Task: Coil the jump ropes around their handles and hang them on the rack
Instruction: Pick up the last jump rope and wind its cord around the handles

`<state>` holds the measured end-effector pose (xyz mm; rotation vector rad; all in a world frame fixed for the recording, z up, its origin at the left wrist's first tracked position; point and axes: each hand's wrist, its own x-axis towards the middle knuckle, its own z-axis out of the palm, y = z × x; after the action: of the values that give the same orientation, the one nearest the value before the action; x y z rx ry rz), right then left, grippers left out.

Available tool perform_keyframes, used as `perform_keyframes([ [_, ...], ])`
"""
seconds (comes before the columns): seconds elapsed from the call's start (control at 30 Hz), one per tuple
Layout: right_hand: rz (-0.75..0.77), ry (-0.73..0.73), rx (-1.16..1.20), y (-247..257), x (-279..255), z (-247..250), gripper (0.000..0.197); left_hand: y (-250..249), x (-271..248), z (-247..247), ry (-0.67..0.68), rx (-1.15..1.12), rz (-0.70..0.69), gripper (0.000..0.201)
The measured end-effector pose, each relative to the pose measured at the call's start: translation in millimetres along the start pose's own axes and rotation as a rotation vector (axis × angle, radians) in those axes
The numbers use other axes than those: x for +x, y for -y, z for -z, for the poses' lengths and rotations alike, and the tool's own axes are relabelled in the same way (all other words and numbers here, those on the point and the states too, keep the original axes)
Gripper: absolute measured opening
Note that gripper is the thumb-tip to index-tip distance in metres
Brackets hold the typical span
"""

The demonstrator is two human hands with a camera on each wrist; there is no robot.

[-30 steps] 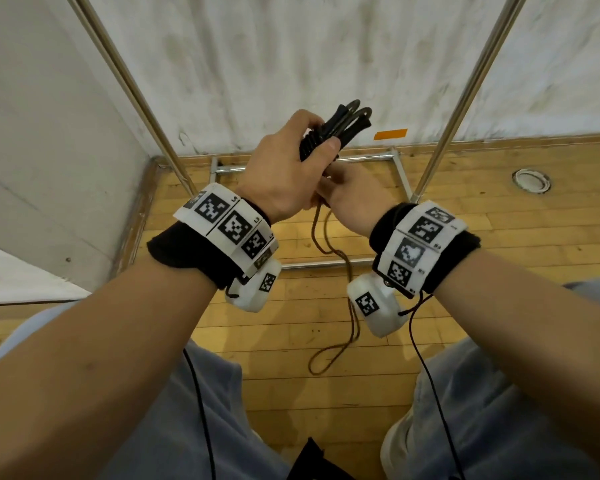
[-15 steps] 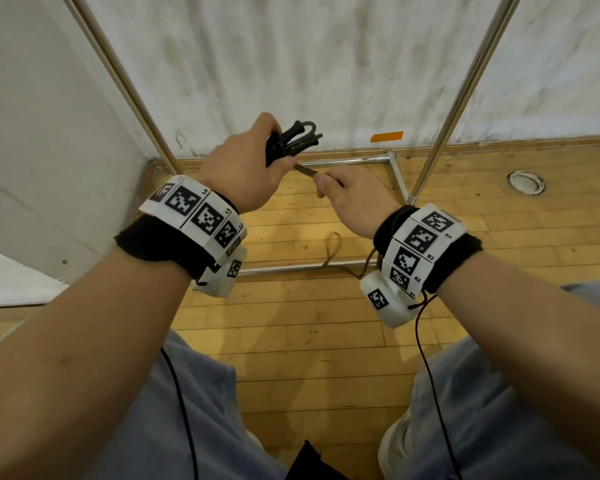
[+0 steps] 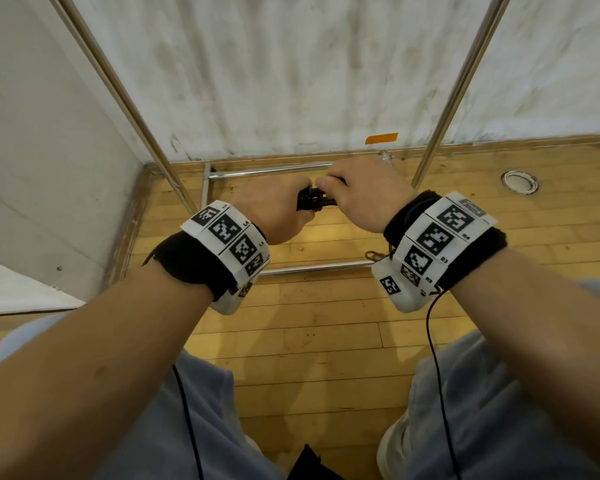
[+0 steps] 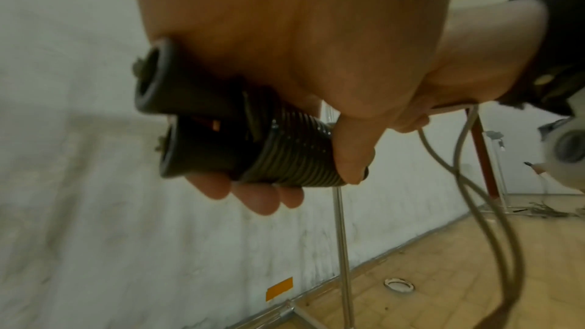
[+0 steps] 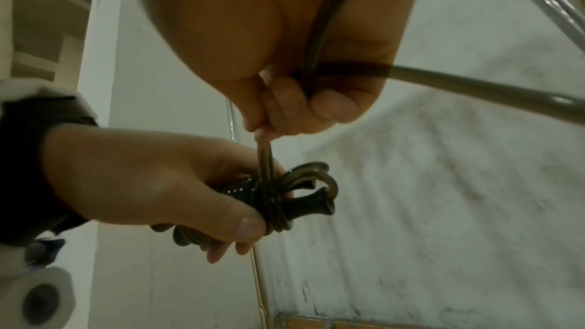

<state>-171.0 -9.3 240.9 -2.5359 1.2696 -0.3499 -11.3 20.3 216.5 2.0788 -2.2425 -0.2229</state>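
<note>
My left hand (image 3: pixel 278 209) grips the two black ribbed handles (image 4: pixel 221 139) of a jump rope, held side by side, with brown rope coiled round their far ends (image 5: pixel 278 199). My right hand (image 3: pixel 364 192) sits just to its right and pinches a doubled strand of the rope (image 5: pixel 266 156) that runs down onto the handles. In the left wrist view the loose rope (image 4: pixel 468 184) hangs from the right hand in a long loop. The metal rack (image 3: pixel 454 95) stands ahead, its two slanted poles rising to either side of my hands.
The rack's base bars (image 3: pixel 264 171) lie on the wooden floor (image 3: pixel 309 341) against a white wall (image 3: pixel 291 64). An orange tape mark (image 3: pixel 381 138) is on the wall's foot. A round metal floor fitting (image 3: pixel 519 181) sits to the right. My knees fill the lower view.
Both hands have dropped lower and come together. The left hand turned the handles from pointing up to lying sideways. The loose rope on the floor has been drawn up under the right wrist.
</note>
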Motion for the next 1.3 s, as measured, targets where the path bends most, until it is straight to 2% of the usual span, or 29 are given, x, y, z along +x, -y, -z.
perform_keyframes([
  [0.13,-0.038,-0.097,0.045,-4.5,3.0,1.8,0.040,-8.4,-3.1,1.9,-0.011,-0.027,-0.078,0.032],
  [0.27,-0.068,-0.142,0.141,-7.6,7.4,6.3,0.040,-11.7,-7.5,2.5,-0.105,-0.085,-0.110,0.044],
  [0.4,-0.116,-0.145,0.210,-11.9,10.6,10.4,0.045,-13.1,-10.8,3.3,-0.146,-0.125,-0.133,0.033],
  [0.6,-0.181,-0.071,0.556,-20.5,12.3,9.8,0.047,-10.5,-18.3,12.6,-0.256,-0.258,-0.258,0.028],
  [0.7,-0.203,0.013,0.729,-19.9,9.8,10.5,0.053,-11.1,-21.0,16.7,-0.260,-0.374,-0.206,0.031],
  [0.8,-0.220,0.048,0.984,-14.2,10.6,6.5,0.033,-12.6,-21.9,20.2,-0.277,-0.552,-0.120,0.015],
  [0.83,-0.221,0.018,1.057,-10.9,10.9,4.4,0.024,-13.9,-21.6,21.8,-0.283,-0.621,-0.093,0.013],
  [0.87,-0.222,-0.030,1.084,-7.8,11.3,2.8,0.023,-15.3,-21.5,23.5,-0.288,-0.678,-0.075,0.014],
  [0.93,-0.206,-0.117,0.977,-2.2,11.1,-1.8,0.032,-17.0,-20.7,26.5,-0.319,-0.739,-0.046,0.025],
  [1.03,-0.125,-0.167,0.725,1.7,7.8,-9.1,0.037,-15.2,-17.1,28.4,-0.339,-0.750,0.013,0.032],
  [1.1,-0.102,-0.145,0.675,2.1,7.2,-11.0,0.037,-14.4,-16.3,27.3,-0.327,-0.719,0.029,0.030],
  [1.2,-0.069,-0.066,0.574,5.2,6.4,-10.9,0.026,-14.1,-16.1,27.2,-0.345,-0.722,0.055,0.031],
  [1.3,-0.125,0.010,0.683,9.6,4.4,-14.9,0.019,-11.8,-12.8,29.8,-0.406,-0.751,0.094,0.030],
])
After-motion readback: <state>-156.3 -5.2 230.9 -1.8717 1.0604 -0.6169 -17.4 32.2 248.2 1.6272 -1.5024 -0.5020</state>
